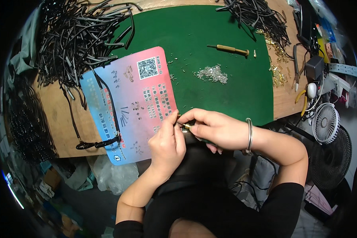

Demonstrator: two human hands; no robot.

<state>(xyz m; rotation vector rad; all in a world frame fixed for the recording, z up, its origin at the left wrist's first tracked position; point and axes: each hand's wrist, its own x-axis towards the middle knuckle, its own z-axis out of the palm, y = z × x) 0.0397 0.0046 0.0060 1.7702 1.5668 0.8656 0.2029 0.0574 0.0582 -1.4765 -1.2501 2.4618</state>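
Observation:
My left hand [167, 144] is closed, its thumb and fingertips pinching a tiny gold-coloured metal piece [178, 116] that is mostly hidden. Against it, my right hand [220, 129] closes on a small brass-handled screwdriver [187, 126], whose thin shaft points at the left fingertips. Both hands meet at the near edge of the green mat [242, 101], beside a pink and blue printed sheet [125, 95]. On that sheet rest small groups of screws and pins, and a black cord [109, 93] with a braided end lies across its left side.
A silver heap of tiny metal parts [213, 74] and another brass screwdriver [230, 49] lie on the mat. Black strips are piled at far left [75, 39] and far right [261, 20]. Gold pieces [279, 75], pliers [296, 67] and a white fan [326, 123] are right.

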